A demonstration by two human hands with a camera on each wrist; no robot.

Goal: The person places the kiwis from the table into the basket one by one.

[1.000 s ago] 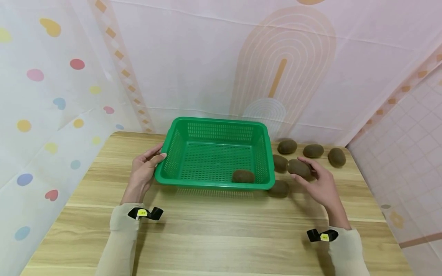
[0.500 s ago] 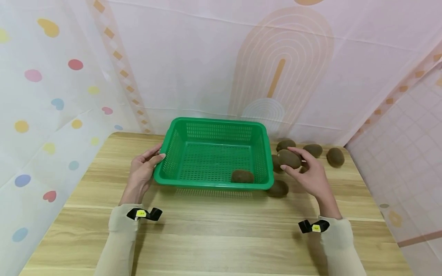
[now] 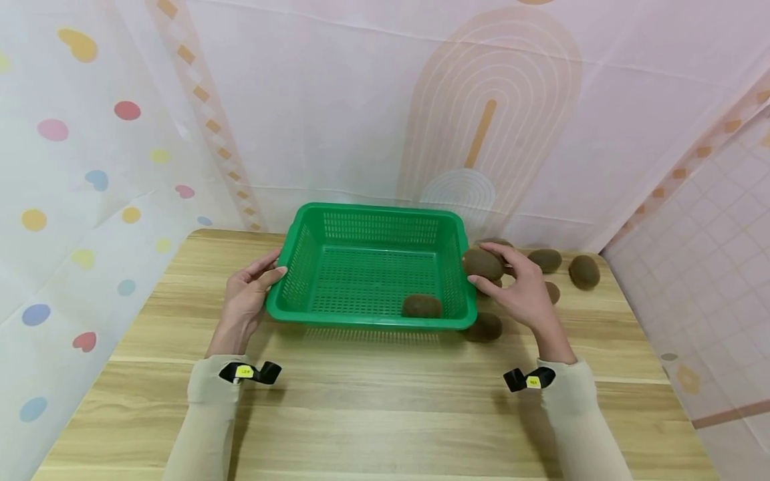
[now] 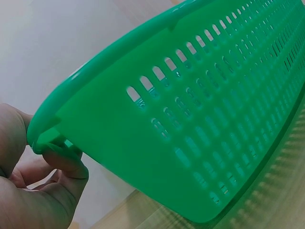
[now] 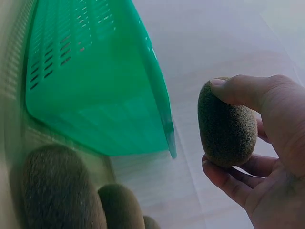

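The left hand (image 3: 245, 300) curls its fingers and thumb round the left rim of the green perforated basket (image 3: 361, 322), which seems meant to keep the basket from sliding on the wooden surface (image 3: 385, 407). The right hand (image 3: 522, 292) pinches one kiwi (image 3: 481, 264) between thumb and fingers, lifted off the surface just beside the basket's right rim, a grip that leaves the fruit's underside free. One kiwi (image 3: 421, 306) lies inside the basket near its front right corner. At least four more sit loose on the surface to the right, some partly hidden behind the hand, so the exact count is uncertain.
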